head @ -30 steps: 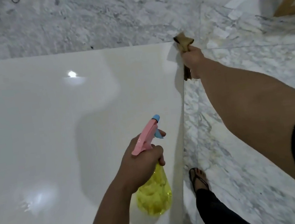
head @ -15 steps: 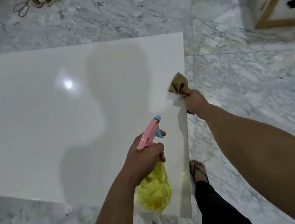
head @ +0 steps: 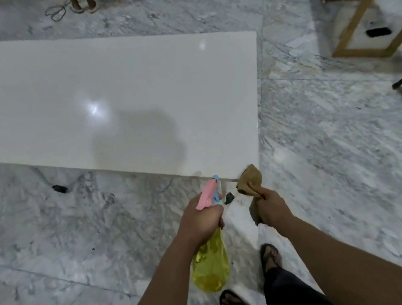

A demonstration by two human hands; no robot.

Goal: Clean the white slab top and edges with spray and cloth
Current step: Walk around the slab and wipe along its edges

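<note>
You stand at the near right corner of the white slab [head: 114,97], both hands full.

The slab lies glossy and flat over the grey marble floor [head: 337,159]. Your left hand [head: 201,219] grips the yellow spray bottle [head: 211,267] by its pink head; your right hand [head: 271,207] clutches the brown cloth [head: 249,179] just off that corner.

Marble-floored home room [head: 337,159], sandalled feet [head: 270,256]
</note>
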